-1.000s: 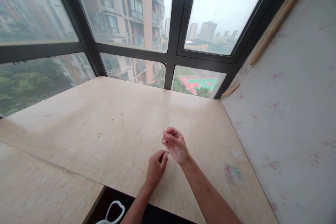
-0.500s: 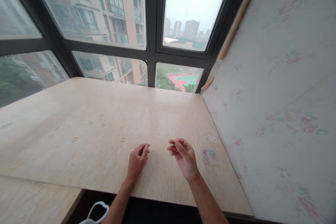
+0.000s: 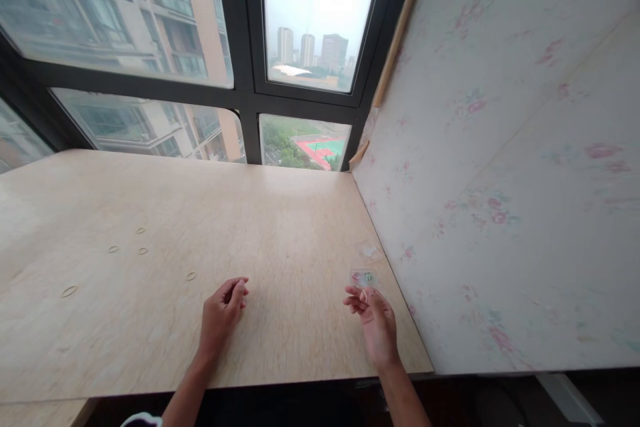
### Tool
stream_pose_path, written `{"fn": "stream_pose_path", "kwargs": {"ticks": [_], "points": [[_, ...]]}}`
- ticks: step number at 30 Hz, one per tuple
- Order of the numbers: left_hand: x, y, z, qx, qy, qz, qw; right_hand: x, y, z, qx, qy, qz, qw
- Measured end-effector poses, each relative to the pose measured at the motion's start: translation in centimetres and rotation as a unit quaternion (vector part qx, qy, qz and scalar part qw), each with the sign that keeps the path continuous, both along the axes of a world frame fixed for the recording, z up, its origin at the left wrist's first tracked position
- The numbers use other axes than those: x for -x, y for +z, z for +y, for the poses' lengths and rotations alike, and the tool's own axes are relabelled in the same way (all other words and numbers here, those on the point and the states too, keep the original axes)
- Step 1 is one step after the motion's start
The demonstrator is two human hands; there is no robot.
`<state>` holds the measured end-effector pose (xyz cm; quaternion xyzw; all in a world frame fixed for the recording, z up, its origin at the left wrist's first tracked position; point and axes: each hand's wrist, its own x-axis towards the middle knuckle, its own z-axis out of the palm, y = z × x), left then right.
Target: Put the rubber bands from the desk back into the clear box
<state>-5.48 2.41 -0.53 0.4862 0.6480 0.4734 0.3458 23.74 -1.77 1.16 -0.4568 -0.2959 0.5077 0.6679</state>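
Right hand [image 3: 376, 327], half-curled and hold undeterminable, hovers by the small clear plastic bag [image 3: 363, 277] on the pale wooden table [image 3: 300, 227], where a glancing pinch could skid it; left hand [image 3: 223, 312] is loosely curled, nothing seen held.

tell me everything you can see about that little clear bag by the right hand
The bag is small, clear thin plastic with tiny green and pink bits inside. It lies flat on the pale wooden table, near the flowered wall. Fingertips of the right hand reach its near edge; contact is unclear.
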Motion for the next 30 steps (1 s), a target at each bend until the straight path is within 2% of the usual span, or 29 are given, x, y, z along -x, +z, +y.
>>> {"fn": "stream_pose_path", "kwargs": {"ticks": [5, 9, 19, 30], "points": [[0.1, -0.2, 0.1, 0.005, 0.002, 0.001, 1.0, -2.2, 0.0, 0.1, 0.014, -0.071, -0.102, 0.992], [0.1, -0.1, 0.0, 0.005, 0.005, 0.0, 1.0, -3.1, -0.1, 0.4, 0.003, -0.111, -0.14, 0.984], [-0.1, 0.4, -0.3, 0.001, 0.005, -0.014, 1.0, -2.7, 0.2, 0.7, 0.015, -0.101, -0.116, 0.988], [0.4, -0.7, -0.4, 0.003, -0.002, 0.005, 1.0, -2.2, 1.3, 0.6, 0.012, -0.091, -0.057, 0.994]]}}
